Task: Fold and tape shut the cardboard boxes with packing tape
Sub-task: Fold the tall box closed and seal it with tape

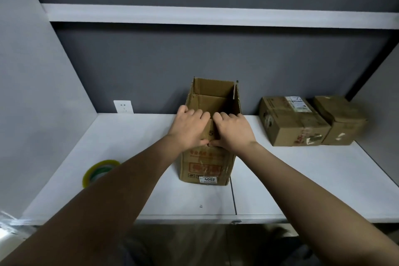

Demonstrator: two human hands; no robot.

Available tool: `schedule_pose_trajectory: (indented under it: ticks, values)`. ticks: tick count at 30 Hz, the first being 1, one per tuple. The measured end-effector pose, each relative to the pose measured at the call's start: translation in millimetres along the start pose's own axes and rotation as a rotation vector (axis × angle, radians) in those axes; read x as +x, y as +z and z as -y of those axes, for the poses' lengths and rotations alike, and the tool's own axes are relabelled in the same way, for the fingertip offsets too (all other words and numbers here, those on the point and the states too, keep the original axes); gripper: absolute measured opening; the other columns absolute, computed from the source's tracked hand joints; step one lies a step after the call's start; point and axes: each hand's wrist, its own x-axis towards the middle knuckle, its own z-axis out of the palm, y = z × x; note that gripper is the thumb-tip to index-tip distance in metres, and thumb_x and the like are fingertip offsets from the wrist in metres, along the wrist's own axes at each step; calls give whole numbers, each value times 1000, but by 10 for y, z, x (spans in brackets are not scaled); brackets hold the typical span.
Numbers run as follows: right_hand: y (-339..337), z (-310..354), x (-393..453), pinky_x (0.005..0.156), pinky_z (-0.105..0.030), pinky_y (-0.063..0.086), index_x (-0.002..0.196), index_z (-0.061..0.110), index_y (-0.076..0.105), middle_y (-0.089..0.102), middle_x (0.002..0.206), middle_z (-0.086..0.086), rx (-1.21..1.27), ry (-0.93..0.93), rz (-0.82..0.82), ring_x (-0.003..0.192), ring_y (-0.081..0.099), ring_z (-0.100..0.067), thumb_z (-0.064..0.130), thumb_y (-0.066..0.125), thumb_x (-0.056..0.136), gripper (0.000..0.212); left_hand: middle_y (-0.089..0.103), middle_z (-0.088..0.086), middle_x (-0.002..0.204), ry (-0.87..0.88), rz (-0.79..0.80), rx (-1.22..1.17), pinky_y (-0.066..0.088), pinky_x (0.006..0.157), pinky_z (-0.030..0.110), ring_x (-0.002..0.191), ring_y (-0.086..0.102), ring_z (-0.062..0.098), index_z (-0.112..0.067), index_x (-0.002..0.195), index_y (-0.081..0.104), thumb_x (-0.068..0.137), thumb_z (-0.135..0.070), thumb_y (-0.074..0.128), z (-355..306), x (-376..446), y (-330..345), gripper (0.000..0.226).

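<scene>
A tall brown box [206, 157] stands on the white table [302, 179], right under both hands. Its top is open. The far flap and the two side flaps stick up past the fingers. The near flap is bent inward, and both hands lie on it.

The left hand [187, 128] is on the left part of that flap. Its fingers are bent over the flap's edge, down into the box, and its thumb is tucked under at the front, so it grips the flap. The right hand [232, 130] does the same on the right part. The two thumbs meet in the middle, low on the front of the box, touching or almost touching. The hands sit side by side with a small gap between the knuckles, where a bit of brown card shows.

Below the hands, on the front of the box, there is red print and a small white label [208, 179] with the number 4002.

A roll of tape [97, 171] lies flat on the table to the left of the left arm, well apart from the box. The arm hides part of it. It looks yellow-green.

To the right of the right hand, well apart, two shut brown boxes [313, 123] sit close together near the grey back wall. A white wall socket [123, 106] is on the wall, left of the left hand
</scene>
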Motion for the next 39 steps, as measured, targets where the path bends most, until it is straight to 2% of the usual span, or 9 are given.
schedule_pose_trajectory:
  ticks: [7, 10, 16, 20, 24, 28, 31, 35, 39]
  values:
    - [-73, -121, 58, 85, -36, 41, 114, 16, 48, 65, 107, -4, 193, -44, 107, 99, 63, -26, 44, 61, 87, 41, 58, 2, 117, 74, 106, -144, 31, 101, 36, 108, 56, 22, -17, 117, 46, 83, -44, 65, 113, 36, -27, 48]
    - [-92, -163, 67, 82, -33, 45, 112, 20, 60, 69, 104, -1, 356, -1, 122, 95, 64, -24, 42, 58, 91, 30, 65, 1, 110, 18, 107, -318, 35, 99, 36, 102, 57, 23, -20, 113, 55, 89, -40, 59, 167, 59, -18, 31]
    - [-124, -173, 154, 73, -34, 49, 101, 21, 65, 67, 95, 2, 449, 16, 197, 90, 62, -21, 41, 62, 89, 23, 66, 0, 104, -57, 134, -405, 37, 97, 36, 105, 54, 25, -22, 110, 59, 89, -42, 59, 206, 64, 5, 29]
    - [-149, -128, 217, 72, -33, 51, 104, 19, 66, 65, 93, 2, 428, 5, 219, 86, 62, -18, 45, 61, 90, 30, 65, 2, 101, -49, 90, -373, 37, 96, 35, 102, 56, 26, -21, 112, 55, 89, -42, 59, 175, 48, 4, 31]
    - [-163, -136, 264, 73, -39, 54, 96, 17, 70, 68, 87, 0, 473, -2, 239, 81, 63, -19, 46, 63, 88, 30, 58, 0, 92, -96, 111, -526, 47, 87, 37, 99, 52, 23, -31, 101, 31, 85, -37, 67, 203, -3, -5, 40]
    - [-168, -188, 243, 81, -42, 52, 103, 19, 66, 69, 98, -3, 442, -44, 296, 90, 64, -23, 49, 44, 97, 38, 64, -1, 103, -1, 50, -306, 27, 106, 35, 103, 57, 19, -21, 105, 50, 92, -45, 52, 311, -66, -1, 28]
    - [-148, -202, 204, 86, -43, 50, 112, 21, 65, 68, 106, -5, 470, -46, 279, 97, 63, -24, 48, 27, 102, 48, 66, -2, 102, -88, 31, -397, 22, 108, 32, 102, 58, 17, -20, 103, 56, 96, -46, 45, 377, -136, 38, 29]
    - [-110, -156, 222, 83, -41, 51, 111, 25, 66, 70, 103, -2, 437, -57, 208, 94, 64, -21, 49, 28, 101, 47, 69, 2, 97, -151, 70, -462, 18, 110, 30, 102, 59, 18, -20, 106, 57, 98, -43, 42, 381, -151, 16, 29]
    - [-188, -145, 248, 79, -38, 55, 113, 24, 59, 68, 100, 0, 303, -67, 333, 90, 65, -21, 65, 47, 88, 50, 68, 0, 91, -134, 94, -432, 20, 108, 31, 94, 61, 19, -20, 102, 54, 98, -42, 40, 364, -154, -5, 26]
